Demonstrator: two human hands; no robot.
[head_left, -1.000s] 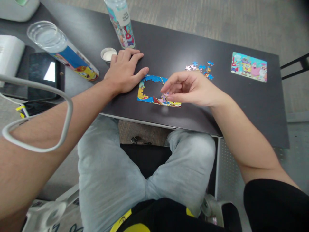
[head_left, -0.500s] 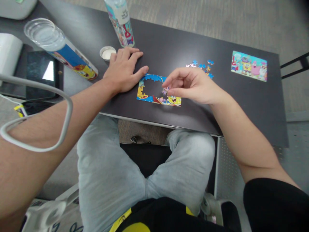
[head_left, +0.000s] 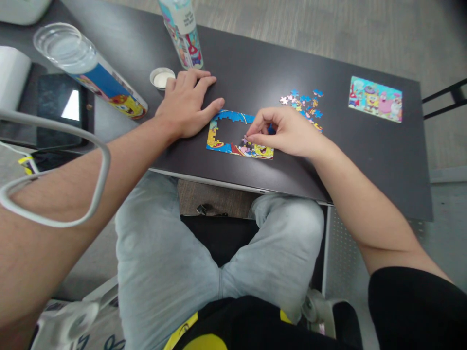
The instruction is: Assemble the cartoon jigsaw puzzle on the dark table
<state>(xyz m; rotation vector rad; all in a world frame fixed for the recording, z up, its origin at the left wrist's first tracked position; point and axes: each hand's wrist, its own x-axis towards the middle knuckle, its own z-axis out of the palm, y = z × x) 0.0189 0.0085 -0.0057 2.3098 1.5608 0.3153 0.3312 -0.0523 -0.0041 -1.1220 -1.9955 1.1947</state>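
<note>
Thumb and forefinger of my right hand (head_left: 282, 130) pinch a small pinkish puzzle piece (head_left: 245, 140) over the lower right of the jigsaw puzzle (head_left: 223, 147). The puzzle is a joined border of blue and yellow cartoon pieces around a bare dark middle; my right hand covers part of its right side. With fingers spread, my left hand (head_left: 186, 107) lies flat on the table, its thumb near the puzzle's upper left corner. Loose puzzle pieces (head_left: 304, 103) lie in a heap beyond my right hand.
A finished cartoon picture (head_left: 375, 99) lies at the table's right. Two clear tubes with cartoon labels, a near one (head_left: 109, 90) and a far one (head_left: 184, 36), stand at the left. A round white lid (head_left: 162, 78) sits by my left fingers. A dark tablet (head_left: 60, 112) lies far left.
My right hand has lowered slightly, bringing the puzzle piece down and a little left toward the border's inner edge. My left hand has stayed in place.
</note>
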